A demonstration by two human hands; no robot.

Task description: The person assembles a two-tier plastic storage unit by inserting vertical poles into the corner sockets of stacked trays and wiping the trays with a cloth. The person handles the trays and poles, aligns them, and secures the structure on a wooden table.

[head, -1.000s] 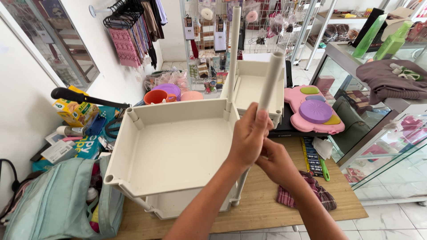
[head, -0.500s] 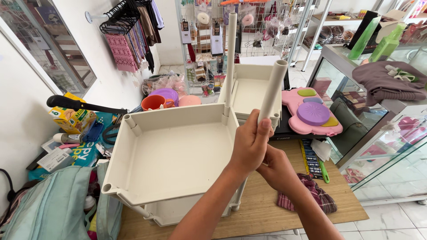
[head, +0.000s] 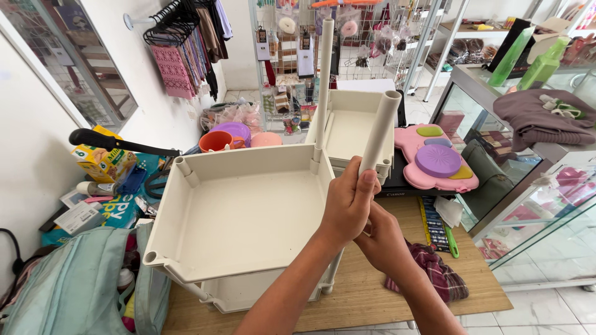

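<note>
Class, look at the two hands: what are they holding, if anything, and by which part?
Both hands grip a cream plastic tube near its lower end: the left hand wraps it higher, the right hand just below. Its top end sticks up free.

Bright even daylight on my feed, soft shadows inside the white tray [head: 239,211], glare on the glass cabinet [head: 546,205], edges perhaps slightly bowed.

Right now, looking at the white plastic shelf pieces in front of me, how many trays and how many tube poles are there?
White rectangular plastic trays: 3 (top tray, lower tray beneath it, rear tray)
White plastic tube poles: 2 (one in the grip of the left hand and right hand, one standing upright)
Total: 5
</note>
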